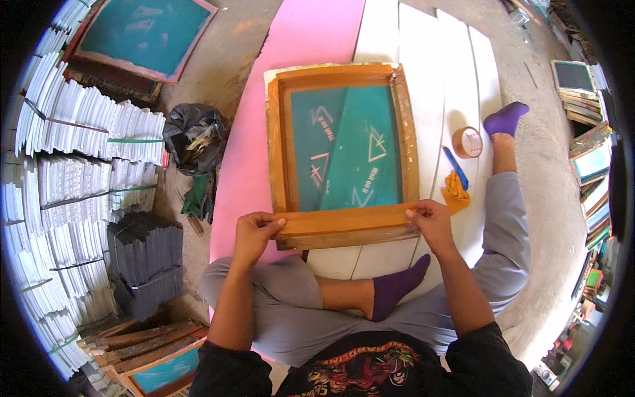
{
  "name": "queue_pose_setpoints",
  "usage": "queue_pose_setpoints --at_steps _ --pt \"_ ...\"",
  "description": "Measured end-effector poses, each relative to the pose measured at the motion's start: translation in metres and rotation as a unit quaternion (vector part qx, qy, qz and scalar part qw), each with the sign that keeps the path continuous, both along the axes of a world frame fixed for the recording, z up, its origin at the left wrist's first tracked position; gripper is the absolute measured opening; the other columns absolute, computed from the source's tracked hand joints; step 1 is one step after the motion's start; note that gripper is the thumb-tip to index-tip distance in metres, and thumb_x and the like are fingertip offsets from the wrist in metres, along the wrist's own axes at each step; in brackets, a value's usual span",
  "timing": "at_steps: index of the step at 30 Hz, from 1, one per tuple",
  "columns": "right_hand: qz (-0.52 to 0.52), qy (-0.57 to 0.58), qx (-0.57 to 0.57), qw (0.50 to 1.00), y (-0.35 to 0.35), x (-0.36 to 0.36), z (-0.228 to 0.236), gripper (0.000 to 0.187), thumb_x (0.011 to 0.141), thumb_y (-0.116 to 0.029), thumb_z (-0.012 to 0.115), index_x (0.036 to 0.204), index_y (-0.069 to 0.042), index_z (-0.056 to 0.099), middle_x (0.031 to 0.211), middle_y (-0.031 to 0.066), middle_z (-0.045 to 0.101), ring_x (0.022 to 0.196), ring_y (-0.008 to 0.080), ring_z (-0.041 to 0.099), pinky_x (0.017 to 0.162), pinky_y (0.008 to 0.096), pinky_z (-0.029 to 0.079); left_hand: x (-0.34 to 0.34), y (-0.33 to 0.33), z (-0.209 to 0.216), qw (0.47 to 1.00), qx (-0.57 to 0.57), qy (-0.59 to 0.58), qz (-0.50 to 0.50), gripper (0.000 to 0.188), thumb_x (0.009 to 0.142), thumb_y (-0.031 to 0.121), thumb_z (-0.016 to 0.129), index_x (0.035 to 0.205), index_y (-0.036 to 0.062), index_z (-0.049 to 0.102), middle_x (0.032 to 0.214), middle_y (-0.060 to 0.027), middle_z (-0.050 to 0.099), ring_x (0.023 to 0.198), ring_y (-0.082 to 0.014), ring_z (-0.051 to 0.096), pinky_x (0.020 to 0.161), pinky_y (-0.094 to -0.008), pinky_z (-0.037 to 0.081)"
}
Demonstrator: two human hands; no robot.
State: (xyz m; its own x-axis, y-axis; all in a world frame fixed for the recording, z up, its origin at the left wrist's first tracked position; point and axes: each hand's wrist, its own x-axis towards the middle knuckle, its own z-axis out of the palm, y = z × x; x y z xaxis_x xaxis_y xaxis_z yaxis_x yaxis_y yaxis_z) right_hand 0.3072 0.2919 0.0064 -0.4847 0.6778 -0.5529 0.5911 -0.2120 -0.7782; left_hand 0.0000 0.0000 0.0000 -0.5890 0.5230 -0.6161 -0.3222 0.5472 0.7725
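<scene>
The square wooden screen-printing frame with teal mesh (342,151) lies flat in the middle of the frame, just above my crossed legs, on the pink and white board (297,40) I sit at. Its near rail runs straight across between my two hands. My left hand (254,233) is closed on the lower left corner of that rail, fingers curled over the top edge and thumb along the wood. My right hand (431,223) is closed on the lower right corner in the same way, fingertips pinching the rail's end. The rest of the frame stretches away from both hands toward the top of the picture, with pale triangular designs showing in the mesh.

Just right of the frame, on the white planks, stand a roll of brown packing tape (467,141), a blue pen-like tool (456,168) and a crumpled orange cloth (455,190), the cloth near my right hand. My purple-socked foot (506,119) lies beyond the tape, at the right.

To the left of the board sits a black plastic rubbish bag (194,137) on the concrete floor, and further left are bundled stacks of white sheets (79,152). A dark grey stack (147,261) stands at the lower left. Another teal screen with a pink frame (142,33) lies in the upper left corner.
</scene>
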Motion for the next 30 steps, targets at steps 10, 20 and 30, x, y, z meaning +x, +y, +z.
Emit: queue_pose_setpoints --at_steps 10,20,30 --pt "-0.053 0.086 -0.01 0.995 0.001 -0.005 -0.006 0.023 0.09 -0.002 0.075 0.106 -0.002 0.059 0.085 0.009 0.07 0.079 0.013 0.069 0.064 0.026 0.055 0.006 0.022 0.001 0.996 -0.017 0.084 0.017 0.032 0.083 0.004 0.084 0.106 -0.0021 0.063 0.082 -0.0111 0.073 0.071 -0.0154 0.069 0.066 -0.0273 0.056" --pt "0.062 0.081 0.128 0.987 0.009 0.009 -0.017 0.008 0.091 -0.001 0.073 0.094 0.001 0.066 0.082 0.0092 0.068 0.077 0.0144 0.068 0.072 0.0299 0.054 0.002 0.007 -0.011 0.987 0.061 0.131 -0.068 0.021 0.084 -0.001 0.082 0.094 0.0026 0.065 0.083 -0.004 0.07 0.075 -0.0104 0.066 0.068 -0.026 0.054" --pt "0.164 0.016 0.235 0.958 0.008 0.007 -0.015 0.014 0.088 -0.01 0.076 0.098 0.0 0.073 0.089 0.0159 0.073 0.084 0.0291 0.074 0.076 0.038 0.057 -0.004 0.006 0.0 0.979 0.049 0.153 -0.128 0.01 0.084 0.003 0.083 0.092 -0.0008 0.079 0.087 -0.0095 0.077 0.08 -0.0157 0.072 0.073 -0.0285 0.057"
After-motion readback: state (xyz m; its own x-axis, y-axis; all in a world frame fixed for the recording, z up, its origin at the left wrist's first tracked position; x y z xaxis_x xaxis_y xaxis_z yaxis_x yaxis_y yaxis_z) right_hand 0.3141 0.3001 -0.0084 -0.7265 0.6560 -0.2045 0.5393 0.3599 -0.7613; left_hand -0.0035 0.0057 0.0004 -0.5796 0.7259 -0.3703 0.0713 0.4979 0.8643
